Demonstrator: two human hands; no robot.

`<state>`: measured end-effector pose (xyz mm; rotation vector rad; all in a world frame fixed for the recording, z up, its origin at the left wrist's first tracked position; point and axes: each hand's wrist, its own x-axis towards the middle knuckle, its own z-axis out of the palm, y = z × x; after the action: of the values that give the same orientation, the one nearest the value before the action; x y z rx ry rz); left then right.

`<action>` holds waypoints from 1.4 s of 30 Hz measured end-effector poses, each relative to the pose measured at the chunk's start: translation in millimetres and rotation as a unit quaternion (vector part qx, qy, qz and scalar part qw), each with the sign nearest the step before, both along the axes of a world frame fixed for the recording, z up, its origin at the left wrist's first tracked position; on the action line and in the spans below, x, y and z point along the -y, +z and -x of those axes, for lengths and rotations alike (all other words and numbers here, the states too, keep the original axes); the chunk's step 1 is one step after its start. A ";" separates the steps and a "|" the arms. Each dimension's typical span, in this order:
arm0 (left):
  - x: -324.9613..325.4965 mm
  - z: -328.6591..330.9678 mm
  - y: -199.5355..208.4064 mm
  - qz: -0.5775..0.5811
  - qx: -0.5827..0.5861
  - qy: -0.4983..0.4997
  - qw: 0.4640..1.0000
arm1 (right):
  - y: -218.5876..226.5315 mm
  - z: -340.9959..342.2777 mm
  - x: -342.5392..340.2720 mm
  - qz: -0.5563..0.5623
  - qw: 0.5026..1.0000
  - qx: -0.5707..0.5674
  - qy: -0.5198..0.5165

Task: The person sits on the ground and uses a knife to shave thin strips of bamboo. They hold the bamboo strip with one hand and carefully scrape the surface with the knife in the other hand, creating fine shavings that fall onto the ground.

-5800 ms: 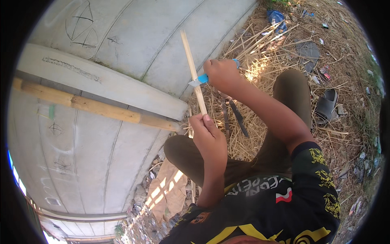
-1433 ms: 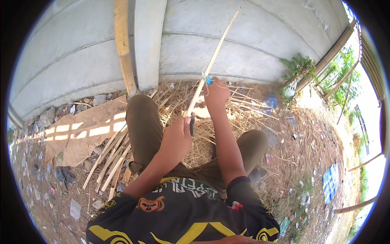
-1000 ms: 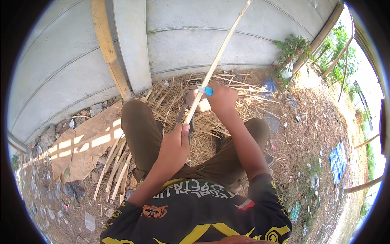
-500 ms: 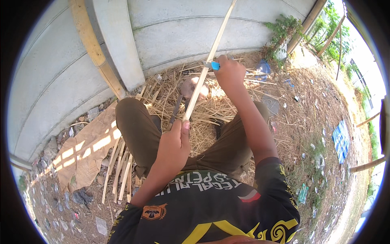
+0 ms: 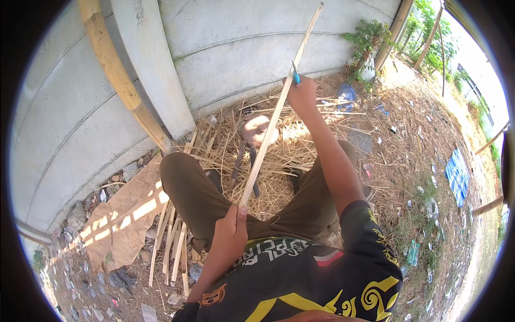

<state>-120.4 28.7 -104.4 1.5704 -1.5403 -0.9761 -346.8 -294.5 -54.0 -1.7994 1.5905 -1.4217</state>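
A long pale bamboo strip (image 5: 273, 118) slants up and away from my lap toward the wall. My left hand (image 5: 230, 231) is closed round its near end, thumb on top. Farther along the strip, my right hand (image 5: 302, 97) grips a small knife (image 5: 296, 75) with a blue handle. Its short blade points up beside the strip's right edge; whether it touches the wood I cannot tell. Beneath the strip, between my legs, lie a rounded stone (image 5: 257, 130) and two dark long-bladed tools (image 5: 237, 165) on a bed of shavings (image 5: 273, 196).
Cut bamboo strips (image 5: 173, 241) lie by my left knee, next to flattened cardboard (image 5: 120, 228). A concrete wall (image 5: 257, 45) rises ahead, with a bamboo pole (image 5: 115, 67) leaning on it. A clear blue plastic container (image 5: 346, 95) and scattered litter lie to the right.
My left hand has drawn nearer to my body with the strip's near end. The knife has turned from lying across the strip to pointing upward beside it. Both hands keep their grips.
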 end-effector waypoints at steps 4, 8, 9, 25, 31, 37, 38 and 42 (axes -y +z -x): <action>0.7 -12.5 -7.9 -0.018 -0.016 -0.003 1.000 | -17.7 -4.7 -47.7 -0.178 0.785 0.563 0.188; -12.8 -33.1 -26.6 -0.127 -0.116 -0.043 0.984 | -14.5 -4.6 -79.5 -0.147 0.772 0.558 0.266; -15.7 -33.2 -30.7 -0.120 -0.108 -0.032 0.986 | -9.2 -6.5 -88.5 -0.144 0.763 0.584 0.236; 103.8 8.9 -15.7 -0.131 -0.290 -0.043 0.947 | -80.0 -40.9 -98.1 0.160 0.960 -0.227 0.034; 123.3 25.8 -8.9 -0.093 -0.206 0.008 0.974 | -102.6 -61.2 -105.0 0.180 0.949 -0.250 0.065; 119.3 30.4 -25.6 -0.048 -0.177 0.010 0.983 | -99.7 -50.7 -87.5 0.148 0.942 -0.300 -0.007; 120.2 33.0 -20.3 -0.048 -0.180 0.006 0.982 | -98.6 -49.4 -87.4 0.151 0.941 -0.301 -0.015; 124.6 37.3 -18.5 -0.030 -0.145 -0.003 0.989 | -99.9 -48.4 -74.7 0.181 0.945 -0.268 -0.042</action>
<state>-157.8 -95.9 -122.9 1.3942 -1.3246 -1.2058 -298.3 -219.8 -154.0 -2.5323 1.7500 -1.4093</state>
